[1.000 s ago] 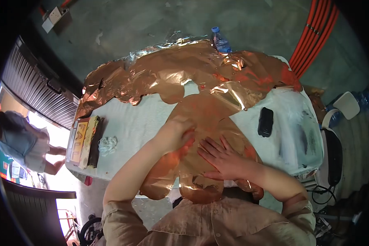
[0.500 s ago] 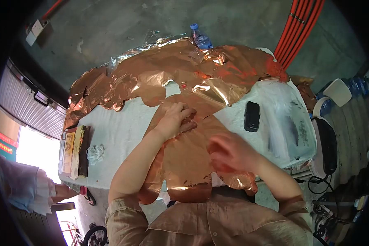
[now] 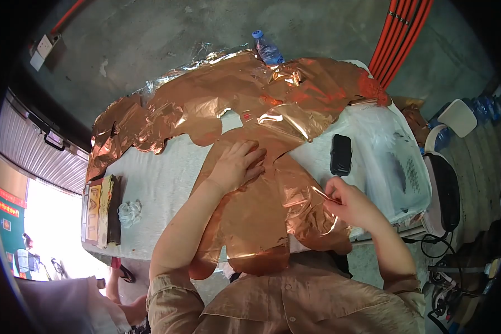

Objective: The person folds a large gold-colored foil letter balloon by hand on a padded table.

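Observation:
Copper-coloured foil [image 3: 256,222] stretches over the table and hangs at its front edge, with rounded flaps. My left hand [image 3: 236,166] lies on the foil near the middle, its fingers slightly bent and apart, pressing on the sheet. To the right, my right hand [image 3: 345,203] pinches the raised edge of a foil flap between thumb and fingers. Behind both hands, more crumpled foil [image 3: 206,89] covers the back of the table.
A black case [image 3: 340,155] lies beside a plastic-wrapped package [image 3: 395,172] on the right. Books [image 3: 100,211] and a white crumpled bundle [image 3: 129,213] are on the left. A bottle [image 3: 268,51] stands behind the foil. Another person [image 3: 78,303] is at the lower left.
My right hand has moved right and slightly up, and the foil flap's edge is now lifted in its fingers. My left hand stays about where it was. The other person has shifted lower.

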The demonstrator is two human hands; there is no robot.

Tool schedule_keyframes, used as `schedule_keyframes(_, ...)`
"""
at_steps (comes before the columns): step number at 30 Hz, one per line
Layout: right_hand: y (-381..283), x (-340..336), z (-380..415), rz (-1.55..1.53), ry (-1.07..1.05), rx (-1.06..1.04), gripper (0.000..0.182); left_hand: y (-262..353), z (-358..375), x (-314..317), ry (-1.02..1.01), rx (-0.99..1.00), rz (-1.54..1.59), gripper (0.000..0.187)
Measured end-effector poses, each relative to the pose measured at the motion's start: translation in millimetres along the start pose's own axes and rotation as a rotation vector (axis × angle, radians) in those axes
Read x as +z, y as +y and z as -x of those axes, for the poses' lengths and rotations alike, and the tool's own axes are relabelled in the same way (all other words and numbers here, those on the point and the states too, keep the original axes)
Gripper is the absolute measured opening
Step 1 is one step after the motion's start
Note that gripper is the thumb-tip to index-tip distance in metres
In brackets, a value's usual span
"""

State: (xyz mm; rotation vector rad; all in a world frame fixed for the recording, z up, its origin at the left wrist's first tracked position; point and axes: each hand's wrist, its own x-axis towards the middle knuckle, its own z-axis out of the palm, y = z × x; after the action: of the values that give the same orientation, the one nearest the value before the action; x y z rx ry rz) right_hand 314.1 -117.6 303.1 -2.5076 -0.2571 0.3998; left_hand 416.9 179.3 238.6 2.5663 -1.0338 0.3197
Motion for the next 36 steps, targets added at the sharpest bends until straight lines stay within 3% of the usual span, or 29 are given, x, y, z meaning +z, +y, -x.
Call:
schedule_keyframes(2,5.9,-10.1,-2.0,-0.797,-0.230,-0.045,0.029,-1.6,1.2,2.2,-0.019,0.007,-0.017,0.041)
schedule_keyframes(3,2.8,-13.5,-4.8,-0.905,-0.262,-0.078,0.042,-2.4,1.0,1.5,-0.033,0.013,-0.036,0.042)
schedule_keyframes(6,-18.3,-18.9,-14.3,-1.052,-0.271,-0.205,0.042,-0.7,-0.1,-1.7,-0.079,-0.002,-0.036,0.042)
schedule_keyframes(7,-25.6,-12.4,-22.5,-1.074,-0.262,-0.279,0.045,1.0,-0.4,-3.0,-0.079,0.000,-0.037,0.042)
schedule_keyframes(9,-45.9,2.3,-45.6,-0.722,-0.287,-0.465,0.045,4.1,-0.8,-4.9,-0.076,-0.020,-0.055,0.040)
schedule_keyframes(11,-76.1,27.6,-54.9,-0.652,-0.324,-0.597,0.044,-3.6,-0.4,3.1,-0.079,-0.018,-0.049,0.039)
schedule_keyframes(13,-108.2,49.0,-57.1,-0.627,-0.638,-0.374,0.046,-4.6,0.8,4.5,-0.087,-0.020,-0.044,0.038)
schedule_keyframes(15,-126.5,69.8,-51.4,-0.362,-0.662,-0.539,0.047,-3.6,1.1,-0.4,-0.250,-0.091,-0.193,0.036)
schedule_keyframes(18,-118.6,77.5,-45.2,-0.566,-0.778,-0.707,0.038,-4.2,2.0,1.3,-0.199,-0.092,-0.096,0.036)
schedule_keyframes(20,-101.6,62.3,-48.9,-0.666,-0.619,-0.865,0.029,-3.0,2.4,0.2,-0.199,-0.090,-0.088,0.037)
schedule_keyframes(22,-72.7,56.6,-58.0,-0.830,-0.380,-0.685,0.023,-3.4,2.0,0.6,-0.191,-0.087,-0.084,0.039)
schedule_keyframes(24,-50.8,37.8,-75.0,-0.307,0.019,-0.499,0.036,-5.2,2.7,5.2,-0.103,-0.062,-0.110,0.042)
schedule_keyframes(25,-39.5,45.3,-85.5,-0.306,0.021,-0.500,0.036,-5.6,3.7,5.3,-0.101,-0.061,-0.111,0.042)
schedule_keyframes(27,-21.6,63.3,-110.0,0.065,0.389,-0.443,0.053,-4.9,3.2,3.8,-0.093,-0.020,-0.081,0.042)
schedule_keyframes(31,-30.6,85.1,-147.1,0.066,0.404,-0.474,0.070,-4.5,0.5,3.6,-0.101,-0.044,-0.099,0.042)
schedule_keyframes(33,-42.1,103.4,-159.4,0.053,0.428,-0.539,0.071,-0.7,-2.3,-4.1,-0.341,-0.144,-0.139,0.043)
schedule_keyframes(36,-61.5,113.1,-156.2,0.097,0.462,-0.638,0.071,-14.5,6.4,4.2,-0.237,-0.006,-0.024,0.044)
